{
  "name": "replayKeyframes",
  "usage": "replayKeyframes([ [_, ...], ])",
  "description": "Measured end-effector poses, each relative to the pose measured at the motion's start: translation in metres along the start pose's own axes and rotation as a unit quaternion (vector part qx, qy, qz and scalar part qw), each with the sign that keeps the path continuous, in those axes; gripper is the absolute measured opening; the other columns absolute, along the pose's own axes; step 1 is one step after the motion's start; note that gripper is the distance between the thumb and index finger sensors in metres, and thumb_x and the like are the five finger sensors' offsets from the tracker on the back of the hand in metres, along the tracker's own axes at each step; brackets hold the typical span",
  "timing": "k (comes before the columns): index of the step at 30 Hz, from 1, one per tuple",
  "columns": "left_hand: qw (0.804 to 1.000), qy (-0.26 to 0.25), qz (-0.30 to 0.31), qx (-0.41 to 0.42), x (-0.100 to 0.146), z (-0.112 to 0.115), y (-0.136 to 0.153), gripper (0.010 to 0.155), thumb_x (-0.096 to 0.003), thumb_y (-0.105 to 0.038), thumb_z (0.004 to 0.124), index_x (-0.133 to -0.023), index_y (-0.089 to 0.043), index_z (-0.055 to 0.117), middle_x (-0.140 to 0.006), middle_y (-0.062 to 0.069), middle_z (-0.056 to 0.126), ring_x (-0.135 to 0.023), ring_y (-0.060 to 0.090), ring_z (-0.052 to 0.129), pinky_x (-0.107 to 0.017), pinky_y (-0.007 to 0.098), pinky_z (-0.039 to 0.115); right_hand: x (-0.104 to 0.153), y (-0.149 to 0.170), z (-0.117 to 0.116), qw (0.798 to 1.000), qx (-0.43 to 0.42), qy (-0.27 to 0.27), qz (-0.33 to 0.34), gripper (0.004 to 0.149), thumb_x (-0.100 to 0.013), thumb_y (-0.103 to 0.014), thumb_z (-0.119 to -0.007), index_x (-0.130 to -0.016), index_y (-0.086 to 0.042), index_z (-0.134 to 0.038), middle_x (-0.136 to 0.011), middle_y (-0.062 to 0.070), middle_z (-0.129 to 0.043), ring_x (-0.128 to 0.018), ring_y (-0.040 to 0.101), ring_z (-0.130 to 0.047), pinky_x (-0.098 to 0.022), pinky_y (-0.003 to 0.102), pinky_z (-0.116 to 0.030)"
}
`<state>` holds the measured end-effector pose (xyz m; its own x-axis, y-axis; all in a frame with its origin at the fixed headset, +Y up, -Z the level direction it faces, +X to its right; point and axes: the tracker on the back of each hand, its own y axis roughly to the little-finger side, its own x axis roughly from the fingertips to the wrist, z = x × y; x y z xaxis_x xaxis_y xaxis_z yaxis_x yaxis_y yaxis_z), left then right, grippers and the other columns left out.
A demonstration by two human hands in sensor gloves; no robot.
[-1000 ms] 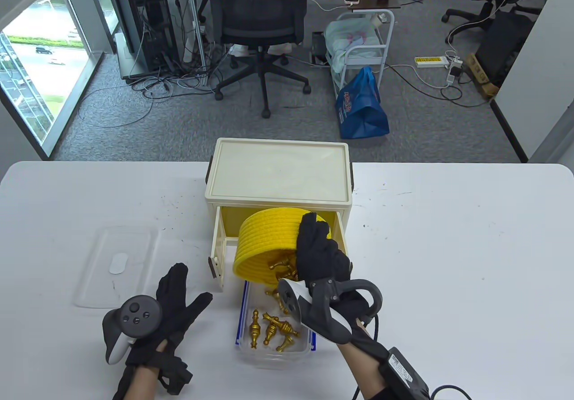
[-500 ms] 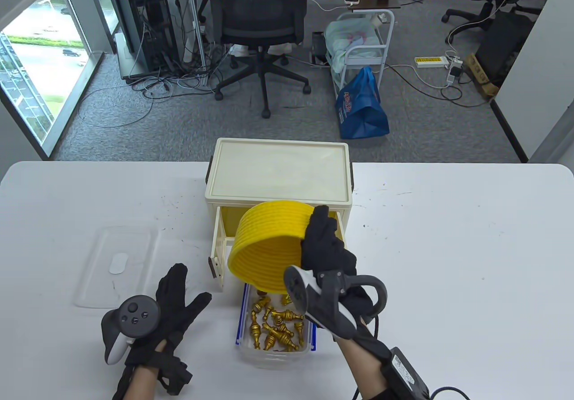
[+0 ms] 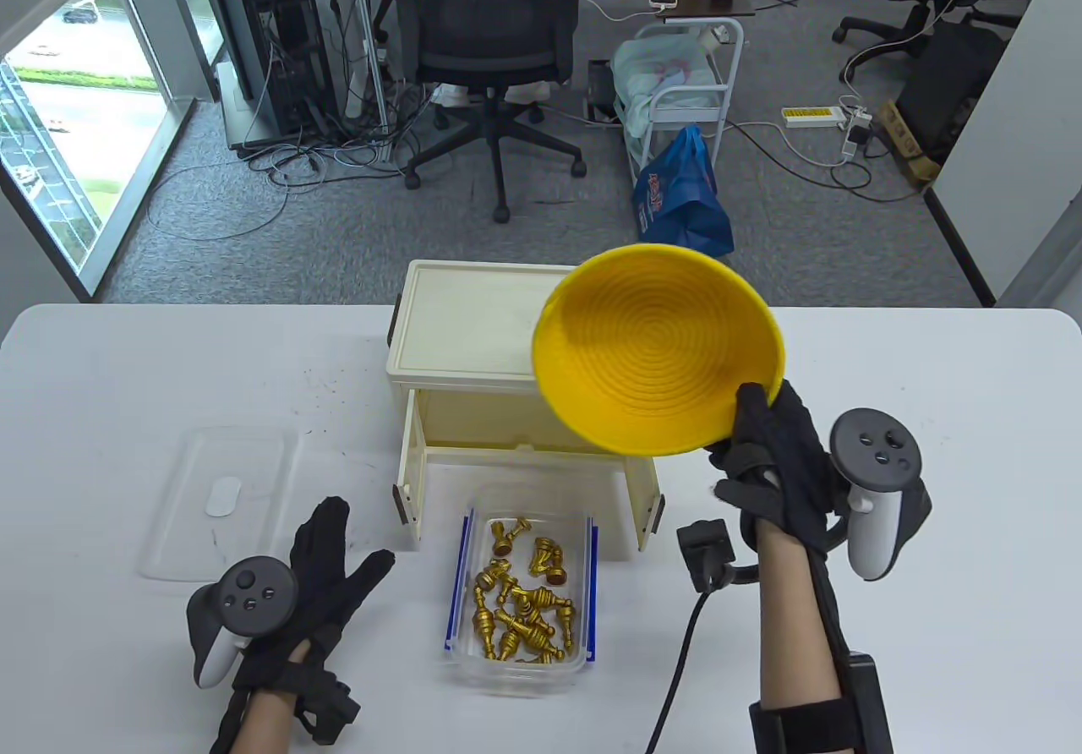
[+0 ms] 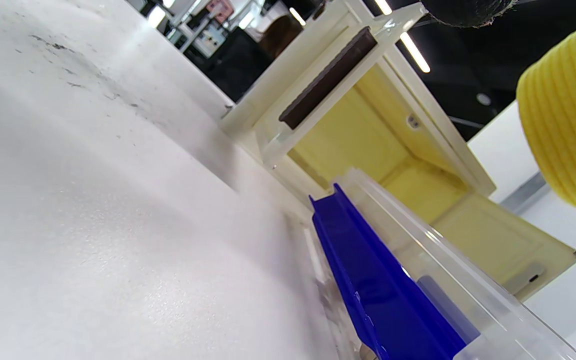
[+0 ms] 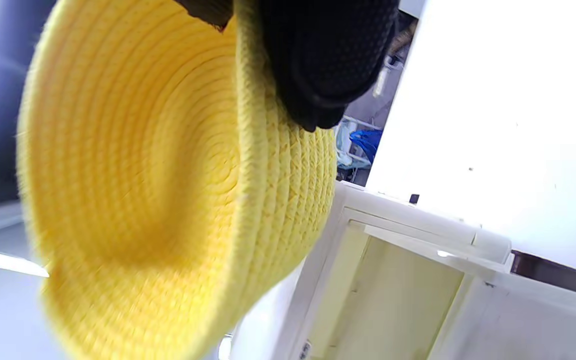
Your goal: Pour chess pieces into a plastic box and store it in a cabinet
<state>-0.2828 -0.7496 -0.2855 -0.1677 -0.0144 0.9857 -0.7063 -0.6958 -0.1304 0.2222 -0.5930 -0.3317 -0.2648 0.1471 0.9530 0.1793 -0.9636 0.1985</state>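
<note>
Now right hand pinches rim of empty basket, raised at frame centre-right, partly in front of cabinet. Left hand flat on table, fingers spread, holding nothing. Pieces lie in box, lower centre, just below open cabinet mouth; long axis points into it. Lid at left, nearer left hand. Likely next: lid on.

Chess pieces in plastic box, just at 6 o'clock of open cabinet. Lid at 9 o'clock of box. Basket aloft at 1 o'clock, overlapping cabinet.
</note>
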Motion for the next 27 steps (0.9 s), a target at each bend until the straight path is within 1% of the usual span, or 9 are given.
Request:
replayKeyframes([
  [4,1.000,-0.003,0.000,-0.011,0.000,0.000,0.000,0.101,-0.0636,-0.067,0.057,-0.129,0.001,0.021,-0.130,0.035,0.029,-0.110,0.066,0.030,-0.076,0.074,0.041,-0.019,0.033,0.017,0.998,-0.051,0.015,-0.045,0.062,-0.068,-0.030,-0.064,-0.107,0.014,-0.043,-0.083,0.038,-0.075,-0.055,0.034,-0.101,-0.040,0.033,-0.086],
  [5,1.000,-0.003,-0.001,-0.014,0.000,0.000,0.000,0.101,-0.0635,-0.067,0.057,-0.129,0.001,0.021,-0.130,0.035,0.029,-0.110,0.067,0.030,-0.076,0.074,0.041,-0.026,0.044,0.022,0.996,-0.065,0.020,-0.058,0.062,-0.068,-0.031,-0.063,-0.106,0.015,-0.044,-0.080,0.037,-0.078,-0.053,0.031,-0.102,-0.039,0.031,-0.087],
  [6,1.000,-0.002,-0.002,-0.018,0.000,0.000,0.000,0.100,-0.0637,-0.067,0.057,-0.129,0.001,0.021,-0.130,0.035,0.029,-0.110,0.066,0.030,-0.076,0.074,0.041,-0.031,0.055,0.026,0.993,-0.095,0.014,-0.076,0.062,-0.069,-0.031,-0.062,-0.106,0.015,-0.043,-0.081,0.037,-0.077,-0.055,0.030,-0.102,-0.039,0.031,-0.087],
  [8,1.000,-0.003,-0.005,-0.023,0.000,0.001,0.001,0.101,-0.0635,-0.067,0.057,-0.129,0.001,0.021,-0.130,0.035,0.029,-0.110,0.066,0.030,-0.076,0.074,0.041,-0.040,0.071,0.030,0.988,-0.133,0.015,-0.083,0.062,-0.070,-0.030,-0.061,-0.107,0.015,-0.040,-0.083,0.038,-0.074,-0.057,0.032,-0.100,-0.041,0.032,-0.086],
  [10,0.999,-0.003,-0.010,-0.030,-0.001,0.001,0.002,0.101,-0.0635,-0.067,0.057,-0.129,0.001,0.021,-0.130,0.035,0.029,-0.111,0.066,0.030,-0.076,0.074,0.041,-0.051,0.089,0.036,0.986,-0.127,0.036,-0.106,0.062,-0.070,-0.031,-0.061,-0.106,0.015,-0.040,-0.083,0.037,-0.075,-0.057,0.031,-0.101,-0.041,0.031,-0.087],
  [16,0.998,0.000,-0.022,-0.055,-0.002,0.002,0.004,0.100,-0.0634,-0.067,0.057,-0.129,0.000,0.021,-0.130,0.035,0.029,-0.111,0.066,0.030,-0.076,0.074,0.041,-0.080,0.132,0.048,0.977,-0.111,0.067,-0.170,0.063,-0.071,-0.031,-0.060,-0.106,0.015,-0.038,-0.083,0.037,-0.073,-0.059,0.031,-0.100,-0.042,0.031,-0.086],
  [21,0.997,0.003,-0.028,-0.072,-0.004,0.004,0.004,0.100,-0.0635,-0.067,0.057,-0.129,0.001,0.021,-0.130,0.034,0.029,-0.111,0.066,0.030,-0.076,0.074,0.041,-0.097,0.152,0.054,0.972,-0.085,0.085,-0.203,0.064,-0.071,-0.032,-0.059,-0.106,0.017,-0.036,-0.084,0.038,-0.072,-0.061,0.030,-0.100,-0.043,0.031,-0.086],
  [27,0.995,0.012,-0.031,-0.092,-0.006,0.007,0.003,0.100,-0.0634,-0.067,0.057,-0.129,0.000,0.021,-0.130,0.034,0.029,-0.111,0.066,0.030,-0.076,0.074,0.041,-0.110,0.172,0.055,0.968,-0.097,0.080,-0.219,0.065,-0.072,-0.032,-0.058,-0.106,0.017,-0.034,-0.085,0.039,-0.071,-0.063,0.030,-0.099,-0.044,0.031,-0.086],
])
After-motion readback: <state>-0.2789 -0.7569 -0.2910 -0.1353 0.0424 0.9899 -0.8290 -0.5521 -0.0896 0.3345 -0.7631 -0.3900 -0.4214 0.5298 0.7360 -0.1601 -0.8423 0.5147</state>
